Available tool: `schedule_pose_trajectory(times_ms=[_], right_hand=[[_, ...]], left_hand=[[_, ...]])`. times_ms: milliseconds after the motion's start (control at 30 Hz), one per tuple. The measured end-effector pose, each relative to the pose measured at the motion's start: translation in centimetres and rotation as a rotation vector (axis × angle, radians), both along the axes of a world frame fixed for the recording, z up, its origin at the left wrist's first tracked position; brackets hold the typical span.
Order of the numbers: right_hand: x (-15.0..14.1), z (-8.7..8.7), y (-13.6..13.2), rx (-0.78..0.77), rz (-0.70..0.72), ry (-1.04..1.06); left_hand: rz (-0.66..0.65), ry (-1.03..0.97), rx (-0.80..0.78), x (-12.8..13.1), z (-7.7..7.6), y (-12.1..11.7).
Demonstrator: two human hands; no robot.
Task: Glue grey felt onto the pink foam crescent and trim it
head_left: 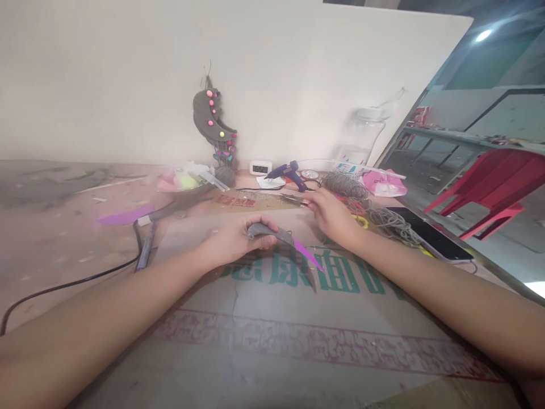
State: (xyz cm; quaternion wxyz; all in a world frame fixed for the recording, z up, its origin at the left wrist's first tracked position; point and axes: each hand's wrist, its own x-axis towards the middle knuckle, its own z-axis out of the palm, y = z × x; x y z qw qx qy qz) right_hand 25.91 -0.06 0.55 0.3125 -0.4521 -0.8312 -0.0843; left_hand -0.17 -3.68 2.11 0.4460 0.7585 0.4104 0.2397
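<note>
My left hand (240,241) is closed around one end of a curved crescent piece (272,232), partly wrapped in grey yarn. Its bare purple tip (310,255) points down to the right, above the cardboard. Farther right, my right hand (330,213) reaches toward the back of the work surface, with its fingers closed on what look like scissors (294,200). Their dark blades point left and the handles are hidden by the hand. Just behind that hand lies a blue glue gun (289,173). Grey yarn (347,186) is heaped beside it.
Printed cardboard (264,341) covers the table. A finished grey moon ornament (208,116) hangs on the white wall. Along the back stand a small clock (260,167) and a clear jar (360,136). A phone (430,233) lies right; a black cable (76,281) crosses left.
</note>
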Motion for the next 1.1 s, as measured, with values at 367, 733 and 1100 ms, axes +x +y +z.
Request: schedule_pose_trajectory(times_ms=[367, 733, 1100], right_hand=[[-2.2, 1.2, -6.8, -0.202, 0.193, 0.052], [-1.7, 0.9, -6.4, 0.095, 0.263, -0.309], [-1.3, 0.4, -6.0, -0.013, 0.242, -0.229]], left_hand=[[0.004, -0.033, -0.059, -0.3, 0.1, -0.6], [0.014, 0.015, 0.132, -0.3, -0.3, -0.4], [0.022, -0.019, 0.081, -0.3, -0.3, -0.5]])
